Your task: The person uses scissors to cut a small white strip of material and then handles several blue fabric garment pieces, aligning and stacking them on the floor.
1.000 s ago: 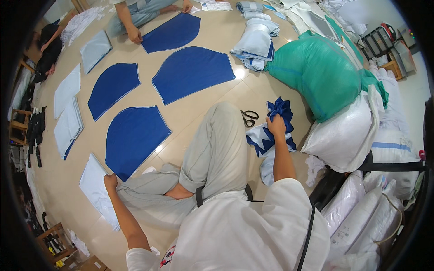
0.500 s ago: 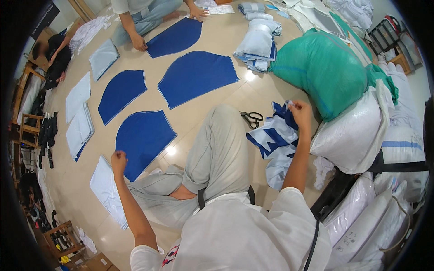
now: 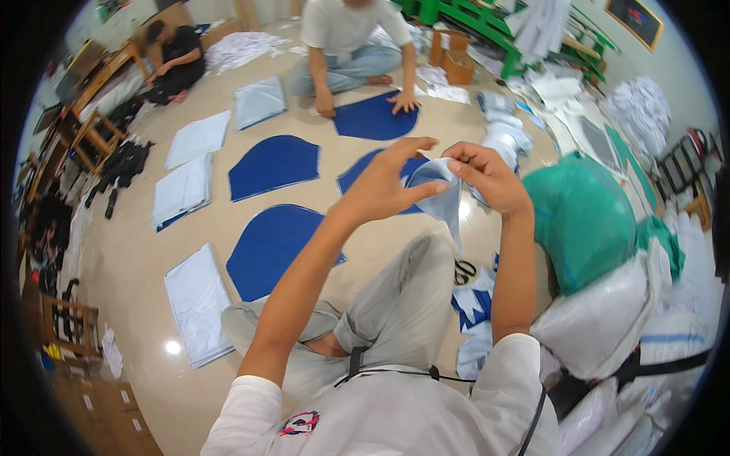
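Observation:
In front of my chest, my right hand [image 3: 490, 175] is closed, pinching the upper edge of a small light-blue fabric piece [image 3: 441, 201] that hangs down in a fold. My left hand [image 3: 384, 182] is open beside it, thumb and fingers apart, the thumb tip close to the cloth; whether it touches I cannot tell. Behind the hands lies a dark blue fabric panel [image 3: 357, 176], partly hidden. More curved blue panels [image 3: 274, 167] lie flat on the floor to the left, one of them [image 3: 274, 247] near my left forearm. Black-handled scissors [image 3: 464, 271] lie beyond my right knee.
Blue and white scraps [image 3: 475, 308] lie by my right forearm. Folded light-blue stacks [image 3: 199, 304] line the left side. A large green sack [image 3: 582, 216] and a white sack [image 3: 597, 327] stand at right. Across from me a person's hand [image 3: 403, 100] rests on another blue panel [image 3: 372, 121].
My right hand has lifted a light-blue piece from the scrap pile to chest height. The left hand has come up from the left to meet it. The view has tilted up.

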### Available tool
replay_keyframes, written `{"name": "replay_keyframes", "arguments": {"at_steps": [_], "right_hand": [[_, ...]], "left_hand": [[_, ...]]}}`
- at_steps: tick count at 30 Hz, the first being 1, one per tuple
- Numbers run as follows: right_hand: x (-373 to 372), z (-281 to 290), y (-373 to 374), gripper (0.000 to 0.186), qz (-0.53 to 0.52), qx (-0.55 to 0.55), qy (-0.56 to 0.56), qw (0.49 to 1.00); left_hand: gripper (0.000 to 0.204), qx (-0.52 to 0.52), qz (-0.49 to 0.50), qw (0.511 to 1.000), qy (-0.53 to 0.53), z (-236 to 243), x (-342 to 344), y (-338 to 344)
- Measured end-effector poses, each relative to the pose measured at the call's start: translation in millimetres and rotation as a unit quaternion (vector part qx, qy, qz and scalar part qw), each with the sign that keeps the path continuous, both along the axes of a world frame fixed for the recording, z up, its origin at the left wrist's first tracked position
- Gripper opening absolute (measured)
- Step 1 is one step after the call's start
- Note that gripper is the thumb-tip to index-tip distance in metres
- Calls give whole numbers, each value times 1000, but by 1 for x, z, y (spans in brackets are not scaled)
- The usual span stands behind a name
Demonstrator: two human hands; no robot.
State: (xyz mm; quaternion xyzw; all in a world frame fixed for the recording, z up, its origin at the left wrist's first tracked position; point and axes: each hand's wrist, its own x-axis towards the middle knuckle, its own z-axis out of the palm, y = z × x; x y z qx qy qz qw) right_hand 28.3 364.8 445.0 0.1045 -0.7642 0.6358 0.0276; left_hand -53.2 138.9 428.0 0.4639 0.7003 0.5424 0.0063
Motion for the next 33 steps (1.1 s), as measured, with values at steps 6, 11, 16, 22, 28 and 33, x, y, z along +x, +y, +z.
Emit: {"name": "replay_keyframes", "arguments": {"at_steps": [6, 11, 16, 22, 28, 33], "right_hand": [[-62, -15, -71, 18, 16, 96, 44, 994], [-69, -42, -126, 29, -32, 245, 89, 965], [-66, -109, -120, 38, -146, 291, 220, 920], [-47, -107, -139, 35, -82, 173, 100, 976], [-50, -95, -155, 26, -10, 136, 5, 991], [-58, -119, -159, 22, -19, 102, 21, 994]], "left_hand": [[25, -46, 24, 994, -99, -3, -47, -69], [20, -25, 135, 989, -55, -12, -45, -121], [20, -62, 218, 972, -66, -19, -52, -202], [24, -129, 219, 966, -55, -19, -38, -280], [26, -81, 259, 954, -128, -36, -30, -309], [25, -56, 246, 955, -156, -26, -25, -304]]}}
